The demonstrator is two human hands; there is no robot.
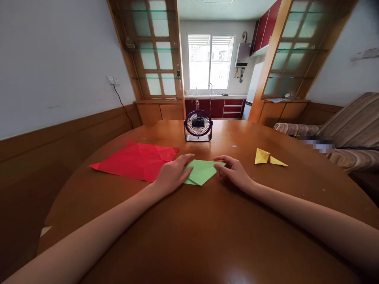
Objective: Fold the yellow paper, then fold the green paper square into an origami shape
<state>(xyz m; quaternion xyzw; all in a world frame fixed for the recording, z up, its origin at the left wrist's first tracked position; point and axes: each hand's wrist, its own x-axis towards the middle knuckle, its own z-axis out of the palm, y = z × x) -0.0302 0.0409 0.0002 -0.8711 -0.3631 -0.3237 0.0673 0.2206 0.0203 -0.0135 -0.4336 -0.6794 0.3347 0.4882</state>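
A folded sheet of green paper (204, 170) lies on the table in front of me, with a pointed lower edge and a corner reaching right. My left hand (173, 171) rests on its left side, fingers stretched out and thumb apart, covering part of that side. At the right corner, my right hand (233, 170) pinches the green paper between thumb and fingers. To the left, partly behind my left hand, a large creased red paper sheet (136, 161) is spread out. A folded yellow paper piece (263, 157) with two points sits off to the right, untouched.
A small round purple fan (198, 124) stands beyond the green paper on the round wooden table (201, 236). A tiny white scrap (234, 146) lies near the fan. A striped sofa (352, 126) is at the right, and a black cord (122, 103) hangs along the left wall.
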